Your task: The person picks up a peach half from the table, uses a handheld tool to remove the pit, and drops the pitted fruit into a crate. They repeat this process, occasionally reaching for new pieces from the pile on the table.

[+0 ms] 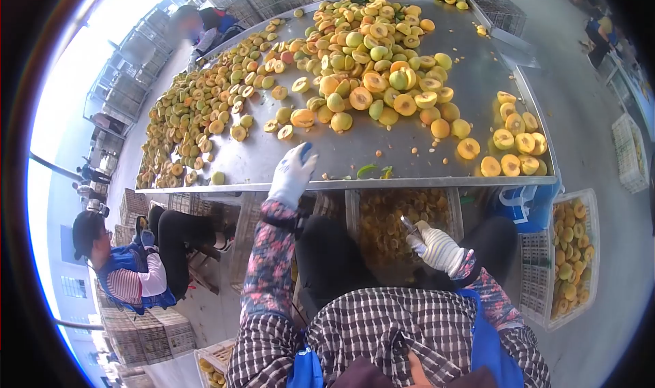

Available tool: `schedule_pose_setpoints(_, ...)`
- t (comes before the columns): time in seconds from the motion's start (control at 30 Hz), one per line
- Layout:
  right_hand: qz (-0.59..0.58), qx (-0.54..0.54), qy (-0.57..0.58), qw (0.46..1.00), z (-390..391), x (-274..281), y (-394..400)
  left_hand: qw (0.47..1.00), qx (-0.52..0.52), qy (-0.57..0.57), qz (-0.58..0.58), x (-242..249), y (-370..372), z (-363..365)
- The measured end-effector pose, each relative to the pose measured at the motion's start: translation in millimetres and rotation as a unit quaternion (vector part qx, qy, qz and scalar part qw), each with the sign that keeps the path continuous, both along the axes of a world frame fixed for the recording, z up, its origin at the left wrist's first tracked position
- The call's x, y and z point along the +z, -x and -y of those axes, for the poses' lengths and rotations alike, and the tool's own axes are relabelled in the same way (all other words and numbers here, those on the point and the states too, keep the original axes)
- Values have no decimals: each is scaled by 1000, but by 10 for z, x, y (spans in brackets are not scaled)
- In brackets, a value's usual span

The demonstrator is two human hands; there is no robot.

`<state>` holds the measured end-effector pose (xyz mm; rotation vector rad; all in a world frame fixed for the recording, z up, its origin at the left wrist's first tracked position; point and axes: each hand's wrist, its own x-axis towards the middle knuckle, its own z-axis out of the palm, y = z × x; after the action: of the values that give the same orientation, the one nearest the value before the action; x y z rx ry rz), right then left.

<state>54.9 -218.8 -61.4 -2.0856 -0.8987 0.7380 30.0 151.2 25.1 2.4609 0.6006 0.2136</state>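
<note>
My left hand (292,175), in a white glove with blue fingertips, reaches over the near edge of the metal table (273,186). Its fingers are apart, and no fruit shows in them. Several halved yellow fruits like apricots or peaches (285,131) lie just beyond it. Lower down, in front of my lap, my right hand (442,249) wears a striped white glove and is closed round a small metal tool (408,224). Beneath that tool, a crate (352,214) between my knees holds many wet-looking fruit pieces.
A big heap of whole and halved fruit (341,67) covers much of the table. Cut halves (525,142) sit at its right corner. A blue bucket (529,207) and a fruit-filled crate (592,251) stand to the right. Co-workers (129,265) are at the left and far left corner.
</note>
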Motion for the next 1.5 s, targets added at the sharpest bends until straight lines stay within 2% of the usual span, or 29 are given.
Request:
schedule_pose_setpoints(0.03,0,5,9,1000,-8,29,-7,1000,-11,2,-6,-261,-331,-108)
schedule_pose_setpoints(0.07,-11,7,9,1000,-9,43,-12,995,-35,-90,21,-384,-617,-105)
schedule_pose_setpoints(0.1,-14,8,7,1000,-7,34,-11,992,-45,-117,-9,-426,-891,-86)
schedule_pose_setpoints(0.17,-17,8,10,1000,2,37,1,990,-19,-142,-13,-709,-1341,-95)
schedule_pose_setpoints(0.2,-15,6,12,1000,3,65,-2,991,20,-104,-81,-702,-1472,-33)
schedule_pose_setpoints(0.27,-34,8,15,999,5,130,-6,985,85,-128,-80,-718,-1598,119)
schedule_pose_setpoints(0.4,-31,-3,9,999,8,193,-11,987,75,-126,-68,-814,-1595,20)
schedule_pose_setpoints(0.43,-32,-5,8,999,23,164,-11,994,93,51,-9,-885,-1586,-85)
schedule_pose_setpoints(0.47,-22,-5,-17,1000,38,105,-20,967,108,225,50,-957,-1584,-184)
schedule_pose_setpoints(0.5,-13,-5,-43,999,32,74,-14,889,55,444,100,-788,-1417,-119)
schedule_pose_setpoints(0.53,-15,-5,-45,999,4,116,-3,818,52,559,124,-519,-1150,62)
schedule_pose_setpoints(0.6,-54,-42,-118,991,-67,282,-4,723,-15,682,111,-293,-728,239)
schedule_pose_setpoints(0.67,-68,-50,-116,990,-175,576,-17,725,-32,677,124,-355,-405,444)
schedule_pose_setpoints(0.7,-19,-55,-146,988,-245,658,-10,732,-3,668,131,-163,-249,731)
schedule_pose_setpoints(0.73,31,-61,-174,982,-303,712,10,715,-43,690,104,-176,-106,809)
schedule_pose_setpoints(0.8,118,-67,-156,978,-409,789,38,712,-19,690,126,-215,57,1085)
schedule_pose_setpoints(0.83,162,-70,-148,973,-453,837,58,720,-39,678,141,-110,127,1245)
schedule_pose_setpoints(0.87,162,-75,-144,973,-469,849,82,718,-41,681,137,-106,170,1344)
schedule_pose_setpoints(0.93,246,-69,-107,961,-482,880,123,755,-85,626,176,-106,231,1485)
schedule_pose_setpoints(1.0,249,-81,-84,961,-451,928,178,746,-97,633,184,-128,269,1548)
schedule_pose_setpoints(1.07,264,-75,-71,959,-431,895,209,798,-106,563,188,-188,288,1561)
schedule_pose_setpoints(1.1,266,-74,-72,959,-425,908,216,765,-93,613,175,-168,295,1583)
schedule_pose_setpoints(1.13,265,-73,-56,960,-417,930,218,765,-94,612,176,-183,302,1575)
schedule_pose_setpoints(1.2,267,-76,-40,960,-388,945,217,798,-133,552,201,-137,308,1575)
schedule_pose_setpoints(1.23,281,-66,-43,956,-376,930,211,798,-134,552,203,-55,339,1587)
schedule_pose_setpoints(1.3,297,-54,-46,952,-363,900,207,839,-134,512,128,120,426,1617)
schedule_pose_setpoints(1.33,290,-46,-41,955,-359,891,210,838,-133,512,130,118,435,1615)
schedule_pose_setpoints(1.4,286,-37,-37,957,-360,880,200,803,-95,581,90,108,419,1594)
schedule_pose_setpoints(1.5,292,-21,-46,955,-366,859,192,816,-126,559,79,63,431,1537)
